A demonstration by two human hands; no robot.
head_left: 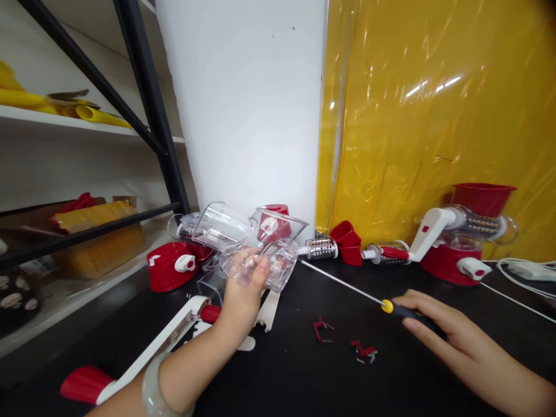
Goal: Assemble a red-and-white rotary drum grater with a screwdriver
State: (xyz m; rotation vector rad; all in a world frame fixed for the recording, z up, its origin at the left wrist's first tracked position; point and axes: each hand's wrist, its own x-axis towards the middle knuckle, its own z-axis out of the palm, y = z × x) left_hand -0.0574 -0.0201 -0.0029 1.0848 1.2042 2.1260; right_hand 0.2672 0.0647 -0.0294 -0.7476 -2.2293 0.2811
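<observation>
My left hand [247, 272] is closed around a clear plastic grater housing [280, 263], which is tilted above the black table. A screwdriver [347, 284] with a long metal shaft and a yellow and dark handle is gripped in my right hand [438, 330]. Its tip points left and appears close to the housing; whether they touch I cannot tell. Below the shaft lie two small red plastic parts, a left one [319, 330] and a right one [362, 349], with small metal pieces beside them. A white crank handle [152, 347] with a red grip rests by my left forearm.
An assembled rotary grater [464, 231] stands at the right, near white cables [521, 272]. Along the back are metal drum graters [324, 249] and red plastic pieces [347, 240]. A red base [169, 266] sits at the left, beside a black-framed shelf [150, 98].
</observation>
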